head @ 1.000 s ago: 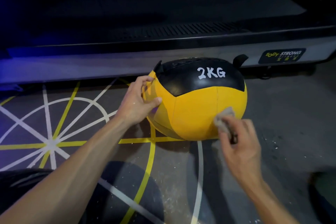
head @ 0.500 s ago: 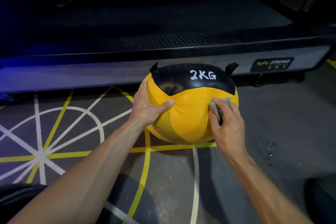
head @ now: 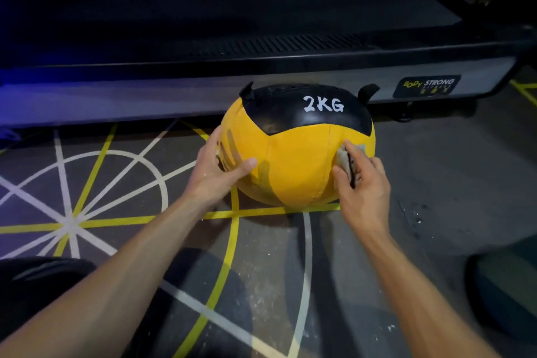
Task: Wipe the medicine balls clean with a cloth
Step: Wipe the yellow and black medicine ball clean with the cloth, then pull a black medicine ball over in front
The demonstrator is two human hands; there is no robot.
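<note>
A treadmill (head: 261, 38) stands behind a yellow-and-black 2KG medicine ball (head: 293, 166) resting on the marked gym floor (head: 436, 183). The left hand (head: 213, 171) braces its side, fingers spread; the right hand (head: 363, 183) pinches a grey cloth (head: 343, 158) against it.

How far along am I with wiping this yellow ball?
Partway, it seems. The left hand steadies the ball while the right hand presses the cloth on its right side. Dark streaks beside the left hand look unwiped. The underside is hidden.
</note>
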